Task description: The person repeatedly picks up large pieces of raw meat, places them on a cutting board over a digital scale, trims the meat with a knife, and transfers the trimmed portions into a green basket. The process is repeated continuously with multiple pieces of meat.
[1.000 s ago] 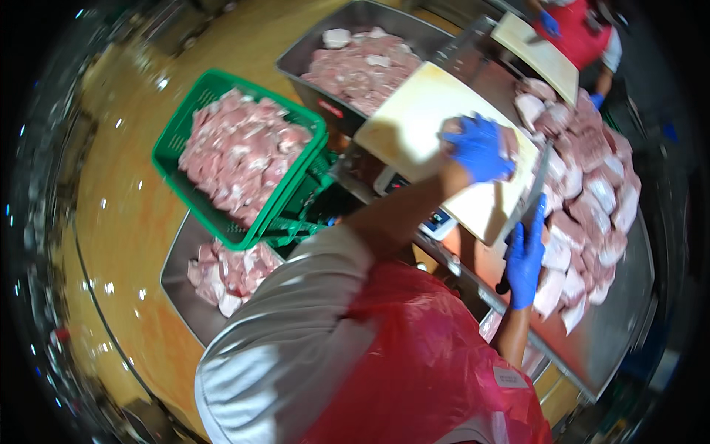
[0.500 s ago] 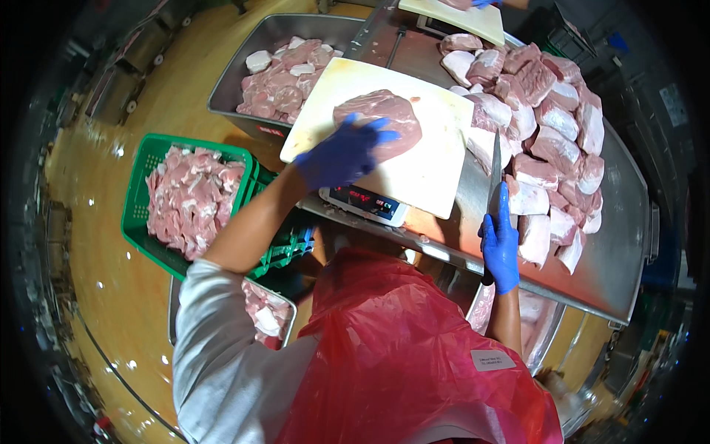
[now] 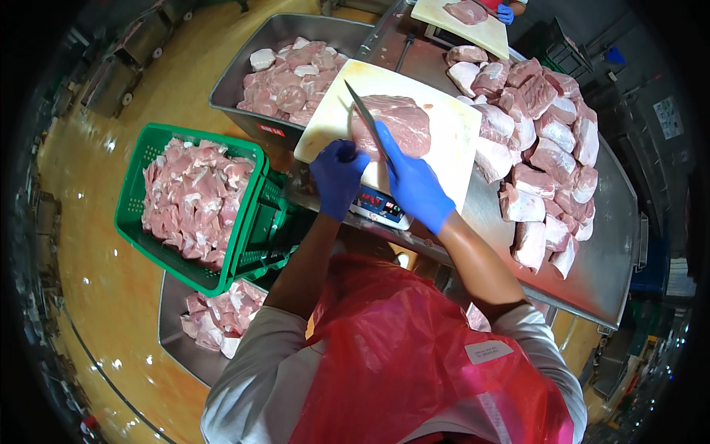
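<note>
1 slab of pink meat (image 3: pixel 405 122) and 1 long knife (image 3: pixel 364 111) near the centre of the frame.

The right hand (image 3: pixel 420 186), right of centre, grasps the knife's handle, index finger laid along the blade; the left hand (image 3: pixel 339 179), left of centre, is curled by the slab's lower-left edge, though I cannot tell whether it pinches the meat. Good handling here would likely mean light, shallow strokes, with the left fingers tucked clear of the edge. The slab is moist, rounded and finely grained on a smooth white board (image 3: pixel 454 137); blocky, pale-faced chunks (image 3: pixel 551 155) heap on the steel table (image 3: pixel 592 292) at right, and soft, ragged scraps (image 3: pixel 196 196) fill the perforated green basket (image 3: pixel 134 203) at left.
</note>
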`<state>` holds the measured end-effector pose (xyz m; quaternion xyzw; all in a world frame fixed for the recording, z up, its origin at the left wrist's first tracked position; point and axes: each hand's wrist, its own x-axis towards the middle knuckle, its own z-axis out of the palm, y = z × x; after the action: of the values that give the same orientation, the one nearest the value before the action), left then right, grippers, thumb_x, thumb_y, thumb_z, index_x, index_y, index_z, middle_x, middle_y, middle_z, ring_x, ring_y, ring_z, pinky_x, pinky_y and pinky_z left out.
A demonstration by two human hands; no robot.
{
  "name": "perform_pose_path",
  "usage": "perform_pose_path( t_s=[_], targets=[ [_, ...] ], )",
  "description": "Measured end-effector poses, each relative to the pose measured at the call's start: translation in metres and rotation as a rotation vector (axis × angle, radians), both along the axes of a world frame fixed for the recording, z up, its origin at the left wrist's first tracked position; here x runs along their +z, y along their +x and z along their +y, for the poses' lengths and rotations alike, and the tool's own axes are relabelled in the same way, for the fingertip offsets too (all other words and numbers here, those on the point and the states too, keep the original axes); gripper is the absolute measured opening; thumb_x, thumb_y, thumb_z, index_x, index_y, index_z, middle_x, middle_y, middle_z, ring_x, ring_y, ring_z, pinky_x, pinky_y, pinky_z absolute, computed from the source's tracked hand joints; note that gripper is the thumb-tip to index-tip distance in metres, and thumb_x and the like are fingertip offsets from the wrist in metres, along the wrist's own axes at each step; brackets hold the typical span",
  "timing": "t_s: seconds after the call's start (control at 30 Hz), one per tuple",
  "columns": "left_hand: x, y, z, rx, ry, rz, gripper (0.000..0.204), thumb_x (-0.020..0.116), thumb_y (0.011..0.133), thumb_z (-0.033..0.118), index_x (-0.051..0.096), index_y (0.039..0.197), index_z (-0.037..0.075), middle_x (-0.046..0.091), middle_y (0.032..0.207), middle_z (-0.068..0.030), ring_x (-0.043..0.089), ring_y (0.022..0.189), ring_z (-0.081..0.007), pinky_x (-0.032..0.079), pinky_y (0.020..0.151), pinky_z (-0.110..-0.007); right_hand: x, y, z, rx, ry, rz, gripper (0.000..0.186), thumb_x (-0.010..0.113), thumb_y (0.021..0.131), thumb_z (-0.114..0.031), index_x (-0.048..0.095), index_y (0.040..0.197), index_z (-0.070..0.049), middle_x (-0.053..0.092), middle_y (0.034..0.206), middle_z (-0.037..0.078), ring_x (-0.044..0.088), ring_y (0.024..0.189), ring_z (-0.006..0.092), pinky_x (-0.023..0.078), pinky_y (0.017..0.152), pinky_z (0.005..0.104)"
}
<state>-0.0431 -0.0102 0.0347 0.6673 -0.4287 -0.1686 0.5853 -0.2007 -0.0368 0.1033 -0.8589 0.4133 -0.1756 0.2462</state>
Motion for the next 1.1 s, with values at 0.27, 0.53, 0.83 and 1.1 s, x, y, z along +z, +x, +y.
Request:
perform_pose_path(
  t_s=[0.27, 0.53, 0.83, 1.1],
  targets=[
    [-0.008, 0.014, 0.0, -0.047, -0.167, -0.261, 0.014, 0.074, 0.072, 0.014, 0.064, 0.069, 0.005, 0.063, 0.067, -0.0133, 0.062, 0.06, -0.0307, 0.05, 0.06, -0.039, 0.004, 0.042, -0.025, 0.033, 0.09, 0.091, 0.085, 0.053, 0.089, 0.0, 0.014, 0.162, -0.021, 0.065, 0.083, 0.03, 0.065, 0.08, 0.0472, 0.05, 0.076, 0.0539],
    [-0.019, 0.024, 0.011, 0.002, 0.084, -0.196, 0.009, 0.07, 0.077, 0.013, 0.067, 0.078, 0.004, 0.067, 0.075, -0.0144, 0.066, 0.067, -0.0315, 0.054, 0.066, -0.041, 0.004, -0.083, 0.063, 0.126, 0.044, 0.56, 0.089, 0.054, 0.089, 0.0, 0.014, 0.162, -0.031, 0.066, 0.099, 0.024, 0.068, 0.085, 0.0425, 0.054, 0.072, 0.0511],
    [-0.022, 0.029, 0.004, -0.079, -0.055, -0.473, 0.021, 0.076, 0.078, 0.018, 0.064, 0.086, 0.002, 0.064, 0.076, -0.0159, 0.063, 0.077, -0.0385, 0.052, 0.067, -0.049, 0.054, -0.025, 0.039, 0.06, 0.009, 0.435, 0.09, 0.058, 0.085, 0.0, 0.02, 0.161, -0.031, 0.068, 0.098, 0.026, 0.069, 0.081, 0.0431, 0.055, 0.072, 0.0498],
    [-0.013, 0.012, 0.023, -0.133, 0.136, -0.531, 0.013, 0.067, 0.084, 0.018, 0.063, 0.086, 0.005, 0.062, 0.082, -0.0157, 0.061, 0.077, -0.0385, 0.051, 0.066, -0.048, -0.004, 0.014, 0.011, 0.115, -0.047, 0.385, 0.083, 0.051, 0.088, -0.002, 0.02, 0.161, -0.027, 0.069, 0.104, 0.023, 0.069, 0.089, 0.0415, 0.055, 0.076, 0.0494]
  ],
)
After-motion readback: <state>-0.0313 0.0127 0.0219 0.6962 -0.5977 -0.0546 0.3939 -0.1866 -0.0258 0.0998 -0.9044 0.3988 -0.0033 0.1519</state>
